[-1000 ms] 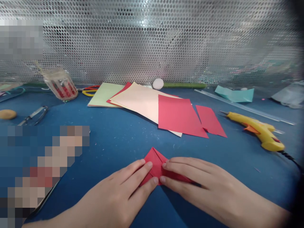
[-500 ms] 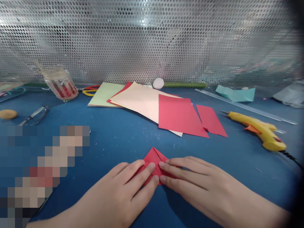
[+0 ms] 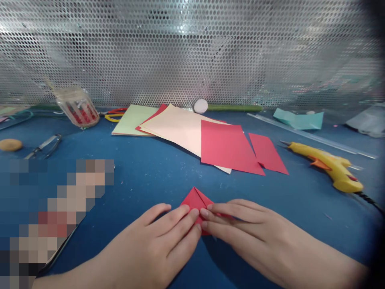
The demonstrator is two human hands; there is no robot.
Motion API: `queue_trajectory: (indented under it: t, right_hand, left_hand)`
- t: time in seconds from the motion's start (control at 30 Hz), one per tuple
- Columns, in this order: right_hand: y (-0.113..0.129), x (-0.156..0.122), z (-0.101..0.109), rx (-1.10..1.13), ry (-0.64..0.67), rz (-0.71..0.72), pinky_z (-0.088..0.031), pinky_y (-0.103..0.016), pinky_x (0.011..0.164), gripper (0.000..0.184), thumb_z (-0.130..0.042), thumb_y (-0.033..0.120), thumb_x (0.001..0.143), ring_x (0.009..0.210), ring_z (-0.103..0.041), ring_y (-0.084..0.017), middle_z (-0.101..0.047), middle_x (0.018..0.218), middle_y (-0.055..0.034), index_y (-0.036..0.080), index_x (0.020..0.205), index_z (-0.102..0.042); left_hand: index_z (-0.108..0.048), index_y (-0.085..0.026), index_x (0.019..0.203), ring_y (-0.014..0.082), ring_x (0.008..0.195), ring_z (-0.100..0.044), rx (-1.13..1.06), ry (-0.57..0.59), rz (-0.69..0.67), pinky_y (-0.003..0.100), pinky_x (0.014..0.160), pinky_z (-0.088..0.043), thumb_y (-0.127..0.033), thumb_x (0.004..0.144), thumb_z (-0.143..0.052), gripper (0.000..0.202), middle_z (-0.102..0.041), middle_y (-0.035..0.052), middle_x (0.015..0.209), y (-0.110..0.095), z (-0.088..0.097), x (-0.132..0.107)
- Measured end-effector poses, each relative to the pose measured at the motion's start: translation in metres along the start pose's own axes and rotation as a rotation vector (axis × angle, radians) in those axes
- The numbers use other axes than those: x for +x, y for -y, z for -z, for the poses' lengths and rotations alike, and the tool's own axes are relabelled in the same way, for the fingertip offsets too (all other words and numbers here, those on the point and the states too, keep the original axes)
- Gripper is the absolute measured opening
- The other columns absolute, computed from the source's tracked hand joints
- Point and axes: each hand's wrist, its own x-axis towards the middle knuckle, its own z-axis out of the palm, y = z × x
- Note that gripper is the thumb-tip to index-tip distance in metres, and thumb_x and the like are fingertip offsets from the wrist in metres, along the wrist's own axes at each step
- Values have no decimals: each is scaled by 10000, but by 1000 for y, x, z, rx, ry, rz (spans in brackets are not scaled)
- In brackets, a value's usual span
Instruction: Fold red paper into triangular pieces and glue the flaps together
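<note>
A small piece of folded red paper lies on the blue tabletop, its pointed corner facing away from me and crease lines showing near the tip. My left hand rests on its left half with the fingers stretched out, the fingertips pressing near the middle. From the other side, my right hand lays its extended fingers over the right half. The fingertips of both hands almost meet at the paper's centre. Most of the paper's two sides is covered by my fingers.
Beyond the hands lie a cut red sheet, a red strip and cream paper. A yellow glue gun sits right. At the back left stands a jar near scissors. A perforated metal panel rises behind.
My left fingers have slid slightly inward to the right over the folded paper, with the index finger lifted away from its edge. The right hand has barely shifted.
</note>
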Motion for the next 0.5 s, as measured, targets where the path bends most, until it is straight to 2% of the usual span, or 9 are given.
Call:
queue_trajectory:
  t: [0.1,0.2,0.27,0.37,0.5]
  right_hand:
    - [4,-3,-2,-27,-2,-44,-619,-254,882,444,-308,137,1131,976,-760,-147,-821,1082,-65,156,1212,-745]
    - [8,-5,-5,-63,-1,-3,-617,-282,928,435,-323,112,1120,1061,-742,-159,-816,1164,-39,147,1212,-747]
    - [10,-5,-6,-80,0,13,-611,-297,956,427,-333,110,1118,1101,-728,-165,-808,1201,-21,143,1209,-749]
    - [10,-5,-6,-79,9,6,-610,-310,964,419,-349,113,1113,1108,-723,-175,-806,1204,-29,139,1201,-757]
    - [8,-2,-3,-37,15,-50,-616,-290,925,432,-342,94,1100,1038,-744,-174,-816,1170,-34,150,1180,-764]
  left_hand:
    - [-602,-107,1392,210,1280,-630,50,-49,-14,358,1017,-457,-77,1066,-221,502,-679,57,1417,-2,-4,3]
    - [-644,-92,1344,222,1206,-692,72,-85,-32,346,985,-502,-56,1054,-246,494,-714,80,1356,-4,-7,5]
    - [-638,-82,1354,229,1210,-698,47,-68,-33,337,998,-515,-67,1050,-281,469,-700,101,1371,-4,-7,4]
    - [-571,-89,1445,232,1299,-643,-31,-9,-15,339,1081,-489,-80,1036,-329,476,-644,105,1450,-2,-5,-1]
    - [-489,-126,1527,221,1415,-534,-130,72,23,348,1158,-432,-129,1015,-419,517,-552,68,1553,-1,-4,-5]
